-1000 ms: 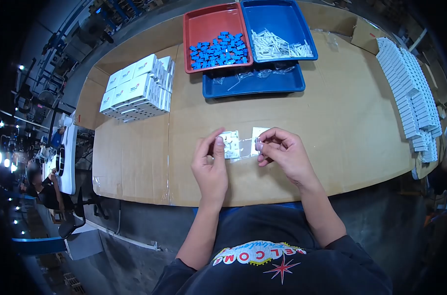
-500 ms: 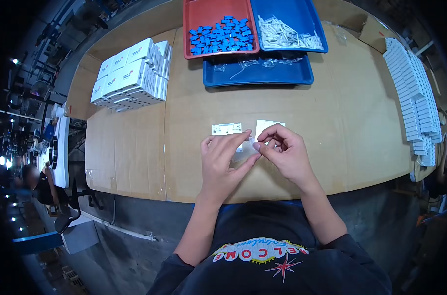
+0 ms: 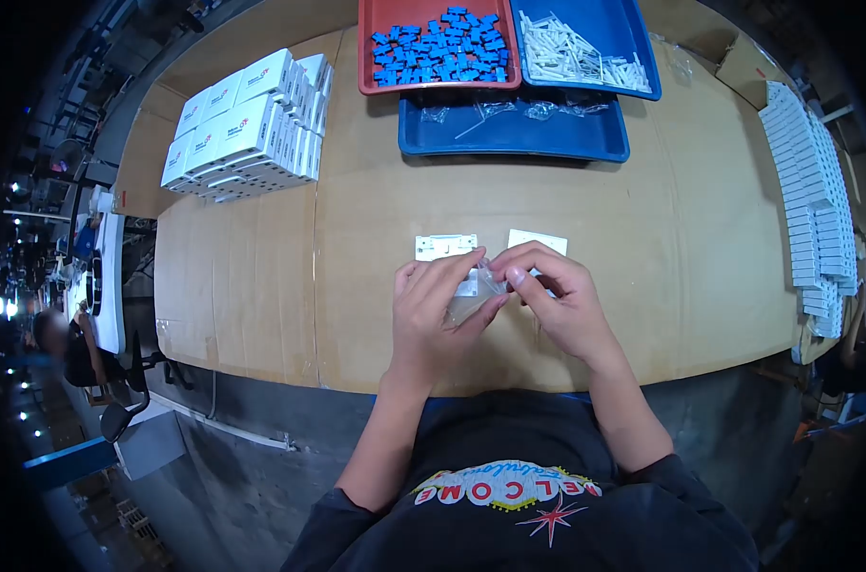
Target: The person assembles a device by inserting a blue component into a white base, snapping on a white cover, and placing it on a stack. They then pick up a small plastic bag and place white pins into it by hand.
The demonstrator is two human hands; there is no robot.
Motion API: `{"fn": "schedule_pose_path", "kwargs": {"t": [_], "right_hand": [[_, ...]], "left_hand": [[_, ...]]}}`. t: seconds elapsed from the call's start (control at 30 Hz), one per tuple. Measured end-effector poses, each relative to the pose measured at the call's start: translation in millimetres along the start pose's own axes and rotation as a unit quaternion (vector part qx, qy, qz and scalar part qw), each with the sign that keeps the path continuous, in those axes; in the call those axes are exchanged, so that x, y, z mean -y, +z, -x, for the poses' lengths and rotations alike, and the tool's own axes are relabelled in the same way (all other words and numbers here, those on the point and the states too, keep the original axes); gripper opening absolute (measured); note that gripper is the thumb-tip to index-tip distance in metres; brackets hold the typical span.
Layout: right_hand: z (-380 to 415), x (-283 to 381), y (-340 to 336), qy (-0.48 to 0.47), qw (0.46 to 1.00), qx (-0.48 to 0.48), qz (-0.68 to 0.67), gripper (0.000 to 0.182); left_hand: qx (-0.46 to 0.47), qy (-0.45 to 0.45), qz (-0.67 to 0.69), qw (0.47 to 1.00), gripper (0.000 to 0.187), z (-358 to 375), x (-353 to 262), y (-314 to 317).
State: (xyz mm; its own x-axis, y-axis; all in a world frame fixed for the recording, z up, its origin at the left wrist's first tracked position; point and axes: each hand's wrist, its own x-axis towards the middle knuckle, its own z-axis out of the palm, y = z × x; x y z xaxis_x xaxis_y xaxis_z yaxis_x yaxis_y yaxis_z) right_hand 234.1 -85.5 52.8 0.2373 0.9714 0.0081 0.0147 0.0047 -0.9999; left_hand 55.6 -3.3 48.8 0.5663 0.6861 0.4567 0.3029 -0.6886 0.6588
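Note:
A small clear plastic bag [image 3: 465,309] is held between my two hands, low over the cardboard tabletop. My left hand [image 3: 423,310] is closed on the bag's left side with thumb and fingers. At its upper right edge, my right hand [image 3: 568,307] pinches the thin film; the fingertips partly cover it. Just beyond my left fingers lies a white plastic frame [image 3: 444,245] with slots. A flat white plate [image 3: 538,239] lies behind my right hand, which hides its lower part.
White boxes [image 3: 225,129] are stacked at the left. A red tray [image 3: 374,24] of blue parts and a blue tray [image 3: 633,29] of white plugs overlap another blue tray [image 3: 509,143] with clear bags. White pieces [image 3: 803,200] are piled at right. A person [image 3: 85,353] sits far left.
My right fingers have shifted slightly along the bag's edge, and more of the bag's film shows between my hands. The whole view has tilted a little.

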Motion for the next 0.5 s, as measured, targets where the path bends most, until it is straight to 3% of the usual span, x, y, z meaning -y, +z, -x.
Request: {"fn": "schedule_pose_path", "kwargs": {"t": [0.13,0.17,0.27,0.4,0.43,0.5], "right_hand": [[-1,-3,-3,-0.006,0.999,0.048,-0.018,0.017],[-4,-6,-7,-0.046,0.996,0.061,0.056,0.021],[-7,2,-9,-0.050,0.993,0.100,-0.031,0.026],[-12,-11,-15,-0.090,0.986,0.114,0.084,0.046],[-13,-16,-14,-0.075,0.988,0.132,0.043,0.050],[-12,-18,-15,-0.015,0.982,0.187,-0.033,0.039]], "left_hand": [[0.013,-0.003,0.018,1.000,0.057,-3,0,3],[0.017,0.001,0.023,1.000,0.057,-5,-1,4],[0.018,-0.052,0.085,0.995,0.055,-8,-8,4],[0.058,-0.051,0.124,0.989,0.049,-7,-2,4],[0.065,-0.061,0.147,0.985,0.046,-7,-2,5],[0.103,-0.125,0.210,0.964,0.045,-4,-2,6]]}}
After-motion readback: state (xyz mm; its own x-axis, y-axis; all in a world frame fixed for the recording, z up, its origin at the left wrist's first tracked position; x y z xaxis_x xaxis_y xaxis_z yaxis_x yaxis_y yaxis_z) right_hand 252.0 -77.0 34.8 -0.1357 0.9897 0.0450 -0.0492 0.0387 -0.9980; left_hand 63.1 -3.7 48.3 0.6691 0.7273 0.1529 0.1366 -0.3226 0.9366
